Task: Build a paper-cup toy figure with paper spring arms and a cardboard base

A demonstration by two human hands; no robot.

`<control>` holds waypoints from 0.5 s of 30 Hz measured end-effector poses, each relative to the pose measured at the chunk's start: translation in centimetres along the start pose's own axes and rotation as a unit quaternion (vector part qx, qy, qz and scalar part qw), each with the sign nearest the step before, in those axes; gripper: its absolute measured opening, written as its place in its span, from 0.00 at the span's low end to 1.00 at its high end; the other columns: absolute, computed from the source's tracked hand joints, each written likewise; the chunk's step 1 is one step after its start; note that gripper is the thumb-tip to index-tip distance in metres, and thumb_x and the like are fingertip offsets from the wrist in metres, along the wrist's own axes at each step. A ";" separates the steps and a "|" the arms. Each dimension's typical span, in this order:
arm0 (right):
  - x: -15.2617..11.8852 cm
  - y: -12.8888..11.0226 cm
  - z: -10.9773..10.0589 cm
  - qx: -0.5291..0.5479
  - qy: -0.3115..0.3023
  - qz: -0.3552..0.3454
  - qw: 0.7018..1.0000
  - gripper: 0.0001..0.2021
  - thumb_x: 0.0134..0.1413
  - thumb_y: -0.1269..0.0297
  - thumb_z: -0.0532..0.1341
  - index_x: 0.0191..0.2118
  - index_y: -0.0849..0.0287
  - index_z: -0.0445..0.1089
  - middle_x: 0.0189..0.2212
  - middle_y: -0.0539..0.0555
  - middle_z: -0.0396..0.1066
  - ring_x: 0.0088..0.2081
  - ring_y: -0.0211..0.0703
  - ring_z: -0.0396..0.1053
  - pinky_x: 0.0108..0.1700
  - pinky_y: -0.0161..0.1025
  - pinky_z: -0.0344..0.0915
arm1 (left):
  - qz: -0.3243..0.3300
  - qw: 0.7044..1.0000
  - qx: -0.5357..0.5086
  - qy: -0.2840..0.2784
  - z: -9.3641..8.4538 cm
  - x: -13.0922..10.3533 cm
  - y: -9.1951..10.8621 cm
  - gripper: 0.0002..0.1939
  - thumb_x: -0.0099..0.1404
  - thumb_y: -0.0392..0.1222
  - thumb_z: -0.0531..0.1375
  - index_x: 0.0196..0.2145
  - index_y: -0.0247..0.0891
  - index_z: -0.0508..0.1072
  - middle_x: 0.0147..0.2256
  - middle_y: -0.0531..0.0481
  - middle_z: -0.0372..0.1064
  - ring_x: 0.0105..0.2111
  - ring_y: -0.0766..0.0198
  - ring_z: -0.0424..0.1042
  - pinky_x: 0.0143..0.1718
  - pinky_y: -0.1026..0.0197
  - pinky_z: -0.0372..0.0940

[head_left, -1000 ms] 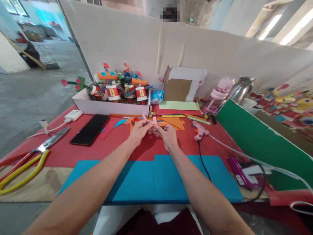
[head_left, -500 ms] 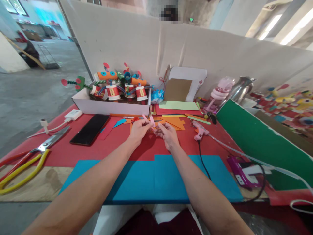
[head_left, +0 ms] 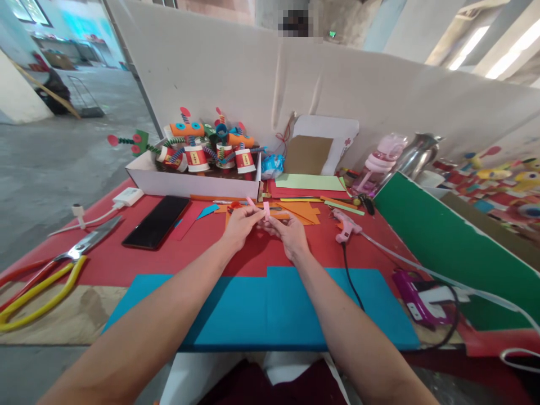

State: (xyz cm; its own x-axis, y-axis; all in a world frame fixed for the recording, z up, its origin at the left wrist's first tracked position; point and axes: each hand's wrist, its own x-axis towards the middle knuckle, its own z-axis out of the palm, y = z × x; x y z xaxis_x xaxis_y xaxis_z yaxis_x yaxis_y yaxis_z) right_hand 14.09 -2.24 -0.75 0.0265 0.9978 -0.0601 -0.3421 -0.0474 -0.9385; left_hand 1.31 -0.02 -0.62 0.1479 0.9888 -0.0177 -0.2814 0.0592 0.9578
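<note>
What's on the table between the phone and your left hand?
Between the phone and the left hand lie a reddish paper strip and a blue paper piece, with some orange paper nearer the hand, as the head camera shows.

My left hand (head_left: 241,226) and right hand (head_left: 292,233) are pinching a pink paper strip (head_left: 266,209) between them, above the red tabletop (head_left: 202,256), the pink glue gun (head_left: 346,226) lying to the right.

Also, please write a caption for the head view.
Left hand and right hand hold pink paper over a red table, between phone and glue gun.
</note>
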 end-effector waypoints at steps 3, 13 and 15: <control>-0.1 -0.1 0.1 -0.001 0.002 -0.002 1.000 0.18 0.31 0.56 0.74 0.29 0.59 0.71 0.24 0.50 0.76 0.26 0.40 0.75 0.34 0.38 0.74 | -0.017 1.000 -0.019 -0.009 0.1 -0.1 0.2 0.20 0.47 0.55 0.69 0.23 0.34 0.72 0.20 0.53 0.67 0.20 0.69 0.64 0.23 0.64 0.60; 0.2 0.3 0.1 0.019 -0.002 0.012 1.000 0.20 0.26 0.57 0.75 0.26 0.59 0.68 0.22 0.48 0.75 0.25 0.38 0.75 0.35 0.36 0.74 | 0.016 1.000 0.008 0.017 -0.1 0.2 -0.4 0.18 0.42 0.49 0.71 0.21 0.34 0.70 0.21 0.54 0.68 0.21 0.69 0.65 0.24 0.64 0.62; 0.2 0.3 0.1 0.018 -0.001 0.013 1.000 0.19 0.27 0.58 0.75 0.26 0.59 0.68 0.22 0.48 0.75 0.26 0.37 0.75 0.35 0.36 0.74 | 0.020 1.000 0.004 0.015 -0.1 0.1 -0.3 0.17 0.43 0.49 0.70 0.21 0.35 0.70 0.21 0.53 0.68 0.21 0.69 0.65 0.25 0.64 0.63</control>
State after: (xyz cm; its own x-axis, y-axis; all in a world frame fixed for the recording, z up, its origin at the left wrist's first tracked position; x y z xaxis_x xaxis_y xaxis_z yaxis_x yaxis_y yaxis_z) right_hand 13.93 -2.05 -1.00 0.0153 0.9964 -0.0839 -0.3765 -0.0720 -0.9236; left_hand 1.37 0.11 -0.94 0.1086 0.9940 0.0113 -0.2779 0.0195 0.9604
